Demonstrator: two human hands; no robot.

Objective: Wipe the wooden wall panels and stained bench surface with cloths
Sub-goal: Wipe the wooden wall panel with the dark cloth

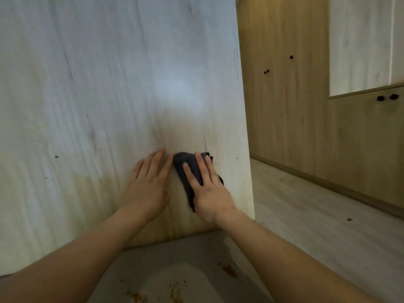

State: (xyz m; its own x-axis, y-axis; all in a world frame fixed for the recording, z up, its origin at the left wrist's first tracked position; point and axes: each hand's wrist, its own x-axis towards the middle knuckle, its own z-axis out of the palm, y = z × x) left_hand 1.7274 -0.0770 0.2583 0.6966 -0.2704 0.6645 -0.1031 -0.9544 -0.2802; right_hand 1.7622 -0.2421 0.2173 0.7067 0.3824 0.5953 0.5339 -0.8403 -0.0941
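Two bare arms reach up from the bottom of the view, over the bench, which has orange-brown stains on it. Those stains look not yet wiped.

Both hands are flat on the pale wood panel straight ahead. Fingers of the right hand are stretched out and press a dark cloth against the panel. That hand does not squeeze or pinch the cloth; it just pushes on it. Beside it, almost touching the cloth, the left hand lies flat with straight fingers and holds nothing.

What could go wrong? Since the cloth is only pressed and not gripped, it could slip out and fall if the hand lets up or slides too fast. It is bunched up, so I think only part of it rubs the wood, and some spots may get missed. It sits near the panel's right edge, so a wide swipe could run off the side. Small dark marks sit far to the left and could be forgotten. More dark spots show on the brown wall to the right.

No words, labels or brand names can be seen anywhere.
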